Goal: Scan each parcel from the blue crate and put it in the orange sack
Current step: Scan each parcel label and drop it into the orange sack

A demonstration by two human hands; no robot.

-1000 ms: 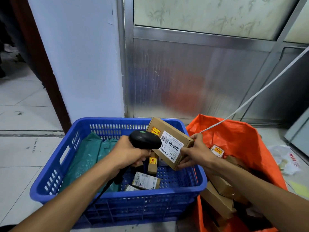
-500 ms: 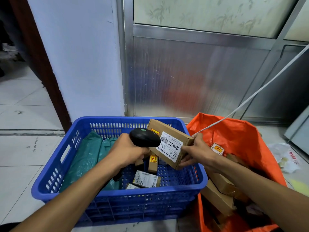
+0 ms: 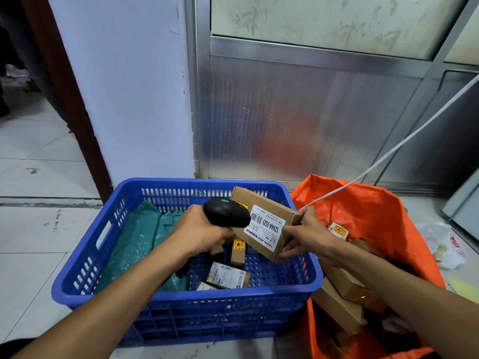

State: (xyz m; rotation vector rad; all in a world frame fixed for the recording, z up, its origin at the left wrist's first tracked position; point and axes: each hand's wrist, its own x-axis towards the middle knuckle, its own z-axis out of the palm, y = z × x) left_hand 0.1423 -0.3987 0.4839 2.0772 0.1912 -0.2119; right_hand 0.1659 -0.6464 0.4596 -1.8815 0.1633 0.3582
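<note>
The blue crate (image 3: 85, 278) is glossy perforated plastic. Lower right, the orange sack (image 3: 375, 213) looks like woven plastic cloth. The held parcel (image 3: 267, 224) is matt cardboard with a smooth paper label. The scanner (image 3: 225, 212) is matt black plastic.

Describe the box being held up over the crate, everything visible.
The cardboard box is flat, brown, closed and looks like plain corrugated card. A white label with a barcode and "12V4A-5525" covers its upper face; a yellow-red sticker sits near its far corner. It is tilted, label toward the camera, above the right end of the blue crate. The right hand pinches its right edge. The black scanner, held in the left hand, overlaps its left edge; contact is unclear.
</note>
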